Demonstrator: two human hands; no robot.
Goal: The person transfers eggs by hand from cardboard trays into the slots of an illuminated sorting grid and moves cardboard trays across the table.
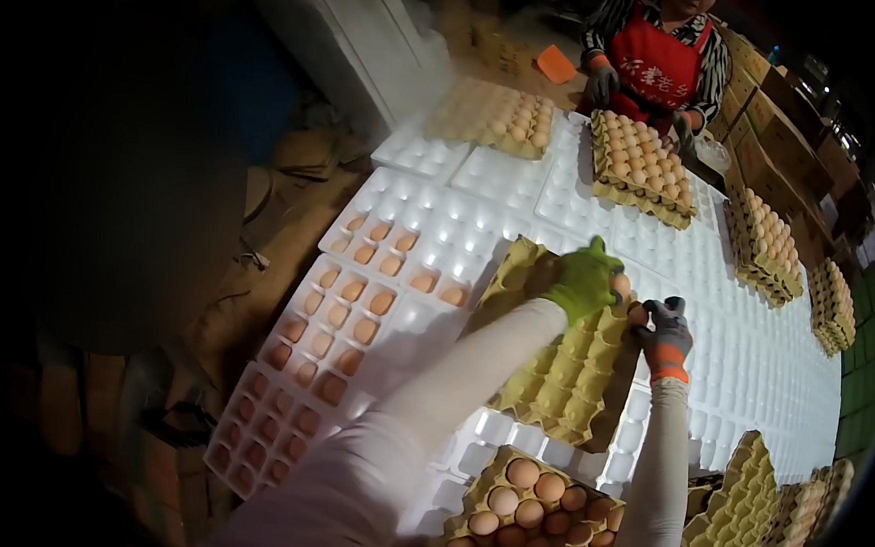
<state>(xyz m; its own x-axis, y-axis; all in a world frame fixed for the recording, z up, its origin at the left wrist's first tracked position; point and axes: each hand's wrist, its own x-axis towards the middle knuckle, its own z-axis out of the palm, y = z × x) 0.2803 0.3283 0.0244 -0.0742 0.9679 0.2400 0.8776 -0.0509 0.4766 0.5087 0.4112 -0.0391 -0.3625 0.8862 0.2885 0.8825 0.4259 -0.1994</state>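
My left hand, in a green glove, reaches over a yellowish pulp egg tray. Its fingers are closed around a light brown egg. Just right of that tray, my right hand, in a grey and orange glove, pinches a darker egg. The near cups of the tray hold no eggs, while my left hand and forearm cover part of the far end. Closest to me, a full tray of brown eggs sits partly beneath my right forearm.
White foam egg trays cover the table, those on the left holding eggs. Loaded stacks of egg trays stand at the back and right. An upright pulp tray is at lower right. Across the table stands a person in a red apron.
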